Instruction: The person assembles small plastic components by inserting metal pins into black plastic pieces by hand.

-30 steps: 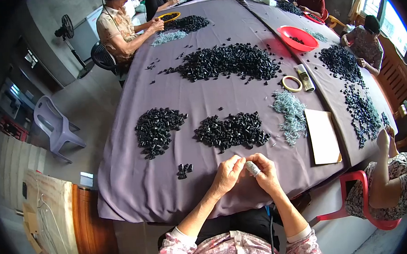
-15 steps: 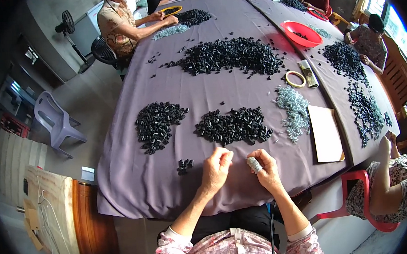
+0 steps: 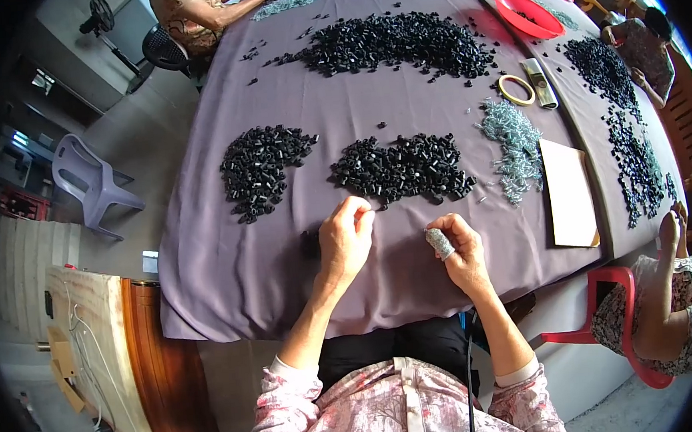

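Note:
My left hand (image 3: pixel 346 244) is closed in a pinch at the near edge of the middle pile of small black cylindrical parts (image 3: pixel 403 168). Whatever lies between its fingertips is too small to make out. Beside its wrist, a small cluster of black parts (image 3: pixel 309 243) is partly covered. To the right, my right hand (image 3: pixel 463 256) is curled closed over the cloth, thumb against fingers; its contents cannot be made out. A silvery-grey wrap (image 3: pixel 439 243) covers one of its fingers. Another black pile (image 3: pixel 263 172) lies farther left, and small clear pieces (image 3: pixel 514 148) lie to the right.
A purple-grey cloth (image 3: pixel 205 266) covers the table. A large black pile (image 3: pixel 398 48), a yellowish ring (image 3: pixel 516 90), a pale board (image 3: pixel 569 192) and a red basin (image 3: pixel 526 15) lie farther off. People sit along both sides. A purple chair (image 3: pixel 91 182) stands left.
The view has tipped toward me, shifting the table upward in the picture. My left hand has moved left and slightly forward, toward the small cluster. My right hand stays nearly in place.

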`<state>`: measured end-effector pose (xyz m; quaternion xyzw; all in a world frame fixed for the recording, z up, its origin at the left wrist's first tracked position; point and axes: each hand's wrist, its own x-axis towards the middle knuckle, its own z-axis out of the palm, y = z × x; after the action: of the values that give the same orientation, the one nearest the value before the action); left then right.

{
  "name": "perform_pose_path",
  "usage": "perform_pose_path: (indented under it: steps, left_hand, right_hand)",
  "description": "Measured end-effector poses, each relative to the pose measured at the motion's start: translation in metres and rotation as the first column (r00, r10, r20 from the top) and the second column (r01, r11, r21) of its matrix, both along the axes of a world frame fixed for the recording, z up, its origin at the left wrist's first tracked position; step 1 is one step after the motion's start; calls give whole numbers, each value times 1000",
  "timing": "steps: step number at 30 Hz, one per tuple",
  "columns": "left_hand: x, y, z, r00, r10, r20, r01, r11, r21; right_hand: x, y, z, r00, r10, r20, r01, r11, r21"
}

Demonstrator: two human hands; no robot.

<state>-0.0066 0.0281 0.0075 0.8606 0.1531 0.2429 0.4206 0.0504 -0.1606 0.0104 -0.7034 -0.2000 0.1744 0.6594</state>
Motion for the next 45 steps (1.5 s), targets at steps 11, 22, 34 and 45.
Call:
perform_pose_path:
  steps: [11, 22, 34, 45]
  left_hand:
    - [11, -13, -1, 993, -1, -115, 27, 974, 224]
    - [29, 8, -3, 1000, -10, -6, 10, 999, 52]
    - [34, 0, -6, 997, 41, -65, -27, 978, 207]
    - [-3, -19, 0, 969, -246, 38, 214, 746, -630]
  right_hand:
    - [-1, 2, 3, 1000, 12, 22, -11, 999, -37]
    - [-1, 3, 2, 995, 12, 100, -4, 997, -78]
    - [-1, 5, 5, 989, 16, 150, 3, 991, -131]
    - [-3, 17, 6, 997, -79, -17, 78, 997, -18]
